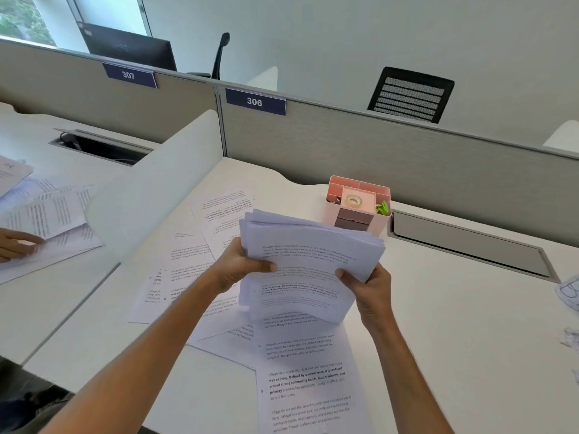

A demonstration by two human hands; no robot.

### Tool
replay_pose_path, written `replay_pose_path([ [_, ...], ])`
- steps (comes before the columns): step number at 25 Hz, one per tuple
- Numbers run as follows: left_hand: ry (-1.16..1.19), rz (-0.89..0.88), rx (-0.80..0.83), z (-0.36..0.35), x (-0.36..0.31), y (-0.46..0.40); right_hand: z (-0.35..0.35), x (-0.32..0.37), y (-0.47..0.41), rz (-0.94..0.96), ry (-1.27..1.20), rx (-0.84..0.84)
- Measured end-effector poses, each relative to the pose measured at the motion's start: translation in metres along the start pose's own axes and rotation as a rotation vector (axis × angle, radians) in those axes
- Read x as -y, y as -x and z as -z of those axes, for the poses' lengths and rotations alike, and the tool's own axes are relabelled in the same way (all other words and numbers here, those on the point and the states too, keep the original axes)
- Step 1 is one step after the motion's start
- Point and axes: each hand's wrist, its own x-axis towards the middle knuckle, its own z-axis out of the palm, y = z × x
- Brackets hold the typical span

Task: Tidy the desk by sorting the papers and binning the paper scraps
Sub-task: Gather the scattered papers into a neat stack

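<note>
A thick stack of printed papers (308, 261) is held above the white desk (454, 324). My left hand (241, 266) grips its left edge, thumb on top. My right hand (368, 288) grips its lower right edge. Several loose printed sheets (194, 270) lie spread on the desk under and left of the stack, and one long sheet (307, 389) reaches toward the near edge. Crumpled paper scraps (568, 292) lie at the desk's far right edge, cut off by the frame.
A pink desk organizer (360, 202) with tape and clips stands just behind the stack. A grey partition (407, 151) marked 306 closes the back, a white divider (163, 183) the left. Another person's hand (15, 245) rests on papers at the neighbouring desk.
</note>
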Motion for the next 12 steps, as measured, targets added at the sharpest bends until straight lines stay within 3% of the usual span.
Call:
replay_pose_path([
  [8, 0.021, -0.150, -0.111, -0.009, -0.022, -0.013, 0.000, 0.014, -0.003, 0.123, -0.033, 0.024],
  [12, 0.020, -0.091, -0.169, -0.014, -0.006, -0.013, 0.005, 0.004, -0.006, 0.035, -0.011, 0.043],
])
